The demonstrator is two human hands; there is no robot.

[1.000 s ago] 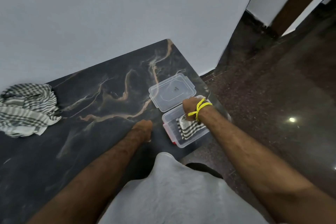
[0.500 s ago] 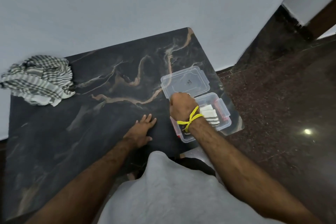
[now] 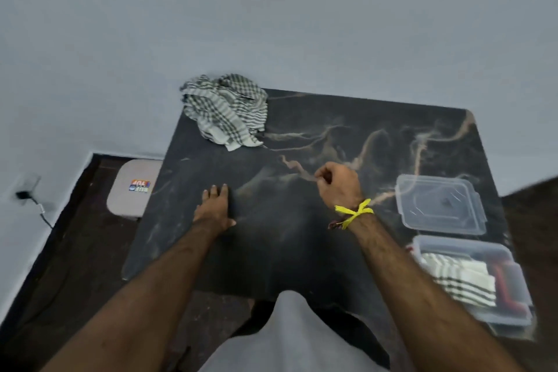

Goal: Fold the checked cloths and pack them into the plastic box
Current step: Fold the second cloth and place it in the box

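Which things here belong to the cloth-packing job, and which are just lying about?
Job: crumpled checked cloth; plastic box with folded cloth inside; lid.
Lying about: stool; wall plug.

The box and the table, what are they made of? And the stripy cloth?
The plastic box looks like clear, shiny plastic: you can see the folded cloth through its wall. The table top looks like dark polished stone or a marble-look sheet, with tan veins; which one is unclear. The crumpled cloth looks like soft woven fabric, wrinkled and matte.
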